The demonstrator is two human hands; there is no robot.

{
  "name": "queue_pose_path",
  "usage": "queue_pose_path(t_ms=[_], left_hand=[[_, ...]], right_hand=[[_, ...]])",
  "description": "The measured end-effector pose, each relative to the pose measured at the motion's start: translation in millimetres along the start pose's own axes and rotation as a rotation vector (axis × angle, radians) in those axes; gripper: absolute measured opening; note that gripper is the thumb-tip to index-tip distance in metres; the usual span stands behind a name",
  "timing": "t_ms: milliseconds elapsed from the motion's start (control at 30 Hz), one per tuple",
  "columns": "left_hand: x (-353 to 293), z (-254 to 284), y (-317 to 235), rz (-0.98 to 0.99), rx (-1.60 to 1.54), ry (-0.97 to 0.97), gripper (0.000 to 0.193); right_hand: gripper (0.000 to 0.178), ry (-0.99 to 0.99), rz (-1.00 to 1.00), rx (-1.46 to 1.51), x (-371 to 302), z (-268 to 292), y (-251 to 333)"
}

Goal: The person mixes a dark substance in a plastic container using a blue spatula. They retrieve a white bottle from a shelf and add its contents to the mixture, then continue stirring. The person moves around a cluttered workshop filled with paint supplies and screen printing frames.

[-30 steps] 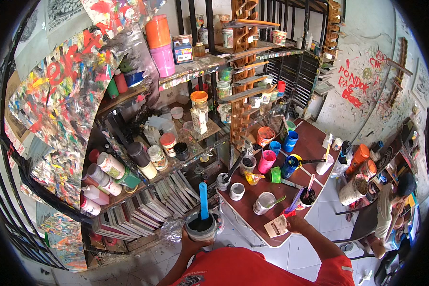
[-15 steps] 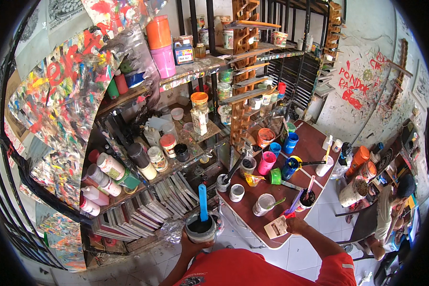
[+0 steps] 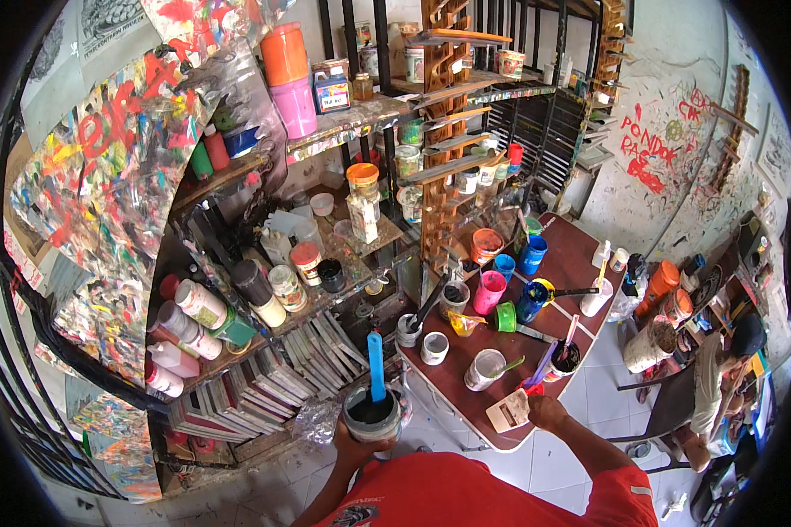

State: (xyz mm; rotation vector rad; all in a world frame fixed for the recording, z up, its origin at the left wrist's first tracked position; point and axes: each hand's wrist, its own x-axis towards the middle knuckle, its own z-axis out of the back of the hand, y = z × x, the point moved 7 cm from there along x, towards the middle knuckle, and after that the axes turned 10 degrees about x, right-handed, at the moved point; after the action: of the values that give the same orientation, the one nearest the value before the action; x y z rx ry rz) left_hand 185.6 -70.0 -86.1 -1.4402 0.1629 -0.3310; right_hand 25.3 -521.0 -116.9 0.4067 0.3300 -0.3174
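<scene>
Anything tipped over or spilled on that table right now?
Yes, probably: the bright green round plastic container near the middle of the dark red-topped table seems to lie on its side, while its neighbour, the pink cylindrical plastic cup, stands upright. No clear spill shows beside it.

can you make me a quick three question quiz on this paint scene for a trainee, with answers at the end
1. Which grip holds the gray tub with the blue stick in it?
2. True or false: the white tub with the green stick stands nearer the red shirt than the pink cup does.
3. Fill in: the orange tub at upper left sits on top of another tub, coloured ____.

Key: 1. the left grip; 2. true; 3. pink.
</scene>
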Motion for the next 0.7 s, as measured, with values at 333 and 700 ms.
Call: queue_pose_path(t_ms=[333, 700], left_hand=[[1, -3, 3, -0.008, -0.016, 0.034, 0.104], [-4, 3, -12, 0.049, -0.127, 0.039, 0.105]], right_hand=[[0.022, -0.122, 0.049, -0.088, -3, -9, -17], [0.007, -0.714, -0.096, 0.493, -31, 19, -67]])
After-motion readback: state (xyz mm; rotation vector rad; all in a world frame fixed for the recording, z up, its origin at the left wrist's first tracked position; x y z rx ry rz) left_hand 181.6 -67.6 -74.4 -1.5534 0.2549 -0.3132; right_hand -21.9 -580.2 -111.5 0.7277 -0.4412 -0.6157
